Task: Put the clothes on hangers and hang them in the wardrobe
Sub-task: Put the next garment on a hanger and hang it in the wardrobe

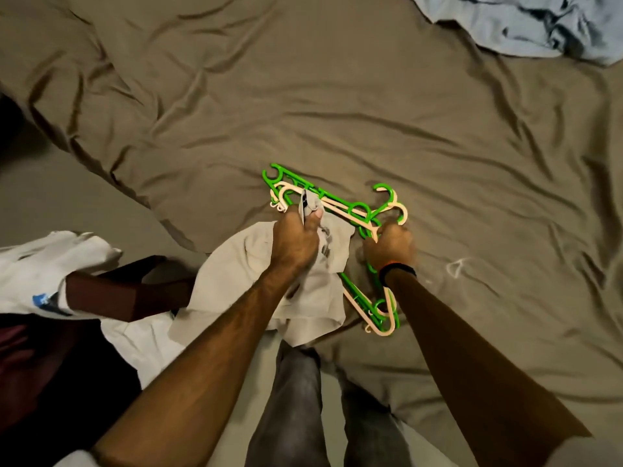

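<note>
Gripping hangers (357, 214), right hand (391, 246); blue cloth (539, 25) far.

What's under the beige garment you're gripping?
The beige garment, gripped by the left hand, covers part of the hanger stack on the bed sheet. Green and cream arms stick out; the covered middle is hidden.

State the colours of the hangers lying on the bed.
The hangers are bright green and pale cream, stacked together; the head view shows them.
</note>
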